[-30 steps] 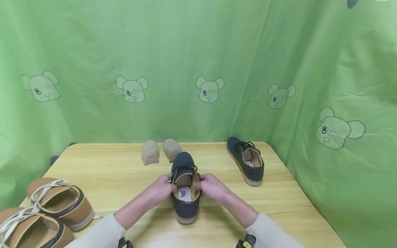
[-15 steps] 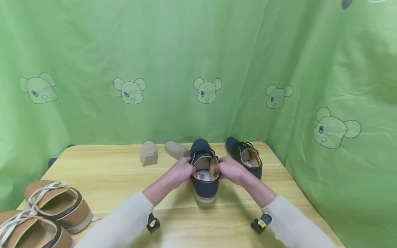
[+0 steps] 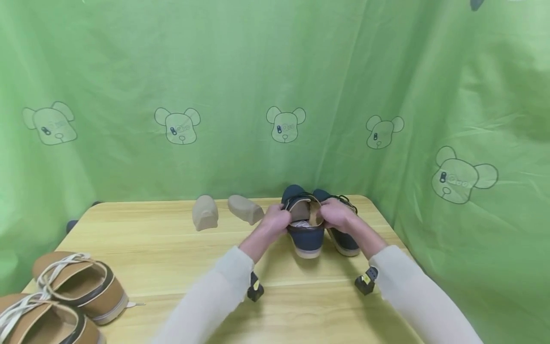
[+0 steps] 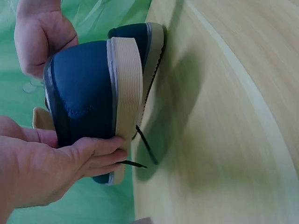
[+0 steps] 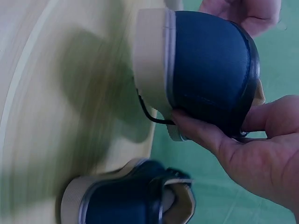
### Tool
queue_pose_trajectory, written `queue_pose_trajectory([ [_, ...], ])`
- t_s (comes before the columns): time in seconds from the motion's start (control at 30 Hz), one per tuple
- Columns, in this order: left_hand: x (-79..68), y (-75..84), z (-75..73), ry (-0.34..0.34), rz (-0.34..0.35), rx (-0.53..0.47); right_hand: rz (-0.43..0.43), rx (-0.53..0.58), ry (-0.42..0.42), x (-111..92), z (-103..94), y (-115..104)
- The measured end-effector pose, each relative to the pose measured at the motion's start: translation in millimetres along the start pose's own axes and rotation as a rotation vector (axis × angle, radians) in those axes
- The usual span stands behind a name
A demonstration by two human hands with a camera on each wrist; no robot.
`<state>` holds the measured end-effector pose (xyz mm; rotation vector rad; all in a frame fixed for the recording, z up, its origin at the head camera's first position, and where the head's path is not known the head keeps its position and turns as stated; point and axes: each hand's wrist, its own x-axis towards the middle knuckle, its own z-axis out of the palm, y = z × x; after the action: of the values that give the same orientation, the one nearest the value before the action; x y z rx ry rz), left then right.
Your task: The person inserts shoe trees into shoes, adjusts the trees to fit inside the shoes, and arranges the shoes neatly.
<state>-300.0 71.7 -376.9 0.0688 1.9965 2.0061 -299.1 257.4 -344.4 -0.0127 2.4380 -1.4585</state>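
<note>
Fingers of my left hand (image 3: 277, 219) and right hand (image 3: 338, 213) are closed on the two sides of a dark blue shoe (image 3: 306, 238), thumbs over the rim of its opening and fingertips against the outer walls. I hold it right of centre in the head view, toe toward the top of the frame, heel raised clear of the wooden surface (image 3: 172, 267). Inside its opening I can see the tan lining and part of a white label (image 3: 301, 223) on the insole. Its matching shoe (image 3: 345, 242) stands just to the right, its opening mostly hidden by my right hand. At lower left, two tan shoes (image 3: 77, 282) with white laces gape upward, shadowed inside. Two beige shaped pieces (image 3: 205, 213) lie near the far edge, left of the held shoe. A second ago I had that shoe lower and near the middle of the frame, well apart from its match; now it is up and to the right, close beside it. The right-hand beige piece pointed more up the frame then and now lies slantwise, while the tan shoes have stayed put.
</note>
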Motion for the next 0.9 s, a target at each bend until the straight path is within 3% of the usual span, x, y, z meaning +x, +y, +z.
queue_pose_trajectory([
  [0.23,17.3,-16.4,16.1,0.112,0.004,0.086,0.017,-0.188,0.133,11.2,-0.6,13.0],
  [0.53,24.4,-33.4,36.7,0.239,0.007,0.135,0.005,-0.406,0.266,18.3,3.5,32.2],
  [0.9,24.1,-44.3,44.4,0.200,0.021,0.071,-0.046,-0.441,0.328,14.0,4.4,39.6],
])
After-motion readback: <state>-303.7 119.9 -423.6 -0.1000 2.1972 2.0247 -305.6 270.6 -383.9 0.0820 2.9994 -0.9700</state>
